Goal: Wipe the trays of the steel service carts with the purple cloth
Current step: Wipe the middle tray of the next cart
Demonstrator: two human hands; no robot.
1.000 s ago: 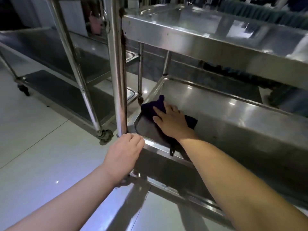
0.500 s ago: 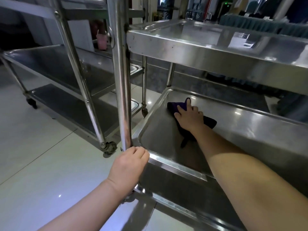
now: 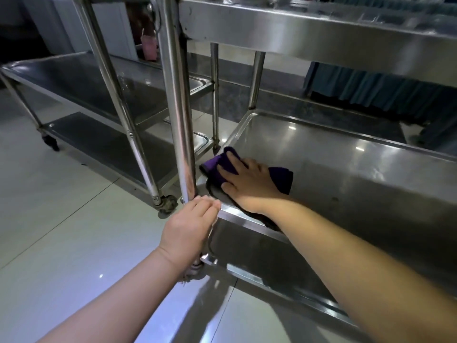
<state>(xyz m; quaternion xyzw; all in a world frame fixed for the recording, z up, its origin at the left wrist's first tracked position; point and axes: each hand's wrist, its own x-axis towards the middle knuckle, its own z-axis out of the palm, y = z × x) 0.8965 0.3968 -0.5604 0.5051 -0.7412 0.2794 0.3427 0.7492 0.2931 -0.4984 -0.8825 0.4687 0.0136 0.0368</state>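
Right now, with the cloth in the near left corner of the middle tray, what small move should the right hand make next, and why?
Probably slide the purple cloth rightward along the tray. The right hand presses it flat by the corner post, which the left hand steadies, and a long stretch of the tray lies to the right.

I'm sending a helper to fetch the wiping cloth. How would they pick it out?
Find the nearer steel cart and look at its middle tray. In the tray's near left corner, the right hand presses flat on the purple cloth, the only coloured, soft thing among bare steel.
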